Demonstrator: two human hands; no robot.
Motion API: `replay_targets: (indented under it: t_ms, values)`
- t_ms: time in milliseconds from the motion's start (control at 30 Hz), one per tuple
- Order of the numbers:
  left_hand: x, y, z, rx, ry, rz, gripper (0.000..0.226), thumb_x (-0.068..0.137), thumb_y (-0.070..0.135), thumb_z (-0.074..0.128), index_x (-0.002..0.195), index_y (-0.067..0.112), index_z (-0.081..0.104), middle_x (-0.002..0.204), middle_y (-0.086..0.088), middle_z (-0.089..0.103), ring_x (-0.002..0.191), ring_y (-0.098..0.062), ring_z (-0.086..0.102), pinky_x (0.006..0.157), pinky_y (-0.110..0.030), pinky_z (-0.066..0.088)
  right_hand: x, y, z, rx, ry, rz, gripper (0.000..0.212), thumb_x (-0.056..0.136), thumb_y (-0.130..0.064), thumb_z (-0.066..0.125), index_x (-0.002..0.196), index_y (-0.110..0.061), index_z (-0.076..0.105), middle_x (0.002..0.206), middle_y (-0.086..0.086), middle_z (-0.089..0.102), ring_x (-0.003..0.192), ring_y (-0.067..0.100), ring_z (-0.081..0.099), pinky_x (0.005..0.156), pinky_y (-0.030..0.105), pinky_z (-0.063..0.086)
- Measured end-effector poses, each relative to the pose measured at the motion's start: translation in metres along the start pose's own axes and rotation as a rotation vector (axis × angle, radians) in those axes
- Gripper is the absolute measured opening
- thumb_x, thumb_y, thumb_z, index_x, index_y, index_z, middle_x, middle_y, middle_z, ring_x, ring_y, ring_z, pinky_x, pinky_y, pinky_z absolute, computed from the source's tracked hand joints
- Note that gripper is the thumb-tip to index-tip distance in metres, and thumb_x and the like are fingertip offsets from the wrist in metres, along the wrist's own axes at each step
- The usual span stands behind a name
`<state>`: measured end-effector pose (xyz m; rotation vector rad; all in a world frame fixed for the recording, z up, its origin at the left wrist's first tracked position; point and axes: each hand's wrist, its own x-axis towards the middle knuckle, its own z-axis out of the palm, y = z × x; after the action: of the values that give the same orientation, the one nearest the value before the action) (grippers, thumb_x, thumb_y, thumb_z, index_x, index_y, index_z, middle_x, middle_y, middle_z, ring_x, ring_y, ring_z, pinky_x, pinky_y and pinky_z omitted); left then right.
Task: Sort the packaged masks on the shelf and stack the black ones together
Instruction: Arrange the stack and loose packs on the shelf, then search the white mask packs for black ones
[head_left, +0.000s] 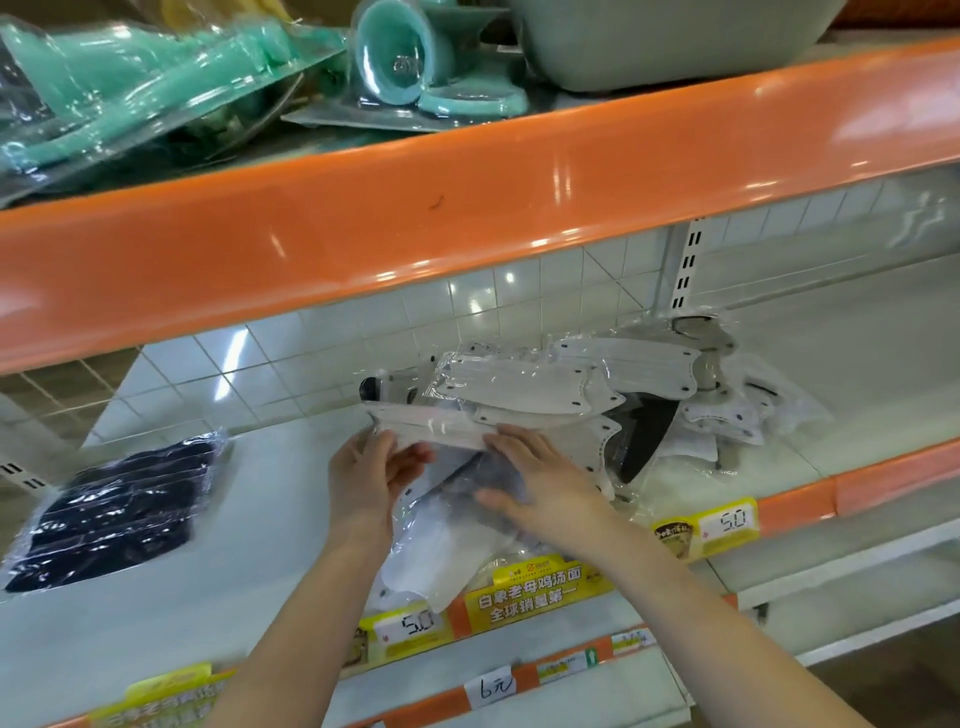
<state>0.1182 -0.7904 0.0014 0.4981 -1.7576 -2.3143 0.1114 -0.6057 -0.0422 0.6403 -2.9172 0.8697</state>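
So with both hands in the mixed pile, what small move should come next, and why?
Probably lift the white packaged mask aside. The left hand holds its edge, while the right hand rests on a dark packaged mask lying beneath it. Clearing the white one would free the dark one to join the stack of black packaged masks at the shelf's left.

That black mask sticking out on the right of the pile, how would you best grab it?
Probably by the lower tip of the black mask, from the front right. That pointed end pokes free toward the shelf edge, while its upper part is tucked under white masks. The right hand is nearest; pinch the tip with the fingers and slide it out.
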Motion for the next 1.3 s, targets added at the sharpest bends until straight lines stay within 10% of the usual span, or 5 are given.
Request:
replay_targets:
  t_ms: [167,500,933,1133,1300]
  values:
    - [-0.009,0.022,-0.006,-0.196,-0.065,-0.08,0.023,0.1,0.016,0.041,0.084,0.006,0.053,0.071,-0.013,0.072,0.061,-0.021,0.07,0.051,-0.019,0.052,0.006,0.0,0.001,0.189,0.247,0.122,0.021,0.092,-0.017,0.056,0.111,-0.015,0.064,0.103,0.006,0.068,0.096,0.026,0.062,0.078,0.031,0.045]
    - [-0.005,0.005,-0.023,0.104,-0.114,-0.072,0.044,0.088,0.028,0.063,0.128,0.012,0.051,0.108,-0.004,0.069,0.105,-0.018,0.065,0.082,-0.035,0.055,0.004,0.005,-0.037,0.787,0.114,0.315,0.008,0.096,-0.014,0.055,0.092,-0.018,0.062,0.084,0.01,0.064,0.081,0.022,0.061,0.069,0.029,0.048]
    - [-0.005,-0.013,-0.052,0.314,0.168,0.071,0.013,0.091,0.004,0.054,0.089,0.017,0.05,0.09,-0.007,0.06,0.088,-0.025,0.061,0.079,-0.039,0.055,0.013,-0.018,0.0,0.27,0.449,0.173,0.024,0.087,-0.007,0.061,0.109,-0.016,0.061,0.098,-0.002,0.058,0.087,0.014,0.056,0.072,0.011,0.039]
    - [0.0,-0.002,-0.091,0.016,0.196,-0.027,0.011,0.094,-0.006,0.047,0.1,0.004,0.047,0.09,-0.011,0.059,0.079,-0.02,0.062,0.056,-0.021,0.056,0.019,-0.057,0.043,-0.092,0.272,-0.163,0.056,0.072,-0.048,0.066,0.118,-0.018,0.059,0.112,0.002,0.057,0.105,0.021,0.051,0.085,0.036,0.045]
    - [0.005,0.01,-0.134,-0.014,0.185,-0.065,0.016,0.093,-0.011,0.043,0.095,0.002,0.051,0.084,-0.011,0.06,0.064,-0.014,0.066,0.054,-0.021,0.055,0.032,-0.09,0.08,-0.164,0.346,-0.227,0.043,0.055,0.003,0.073,0.091,-0.02,0.068,0.087,-0.002,0.062,0.079,0.024,0.063,0.064,0.035,0.051]
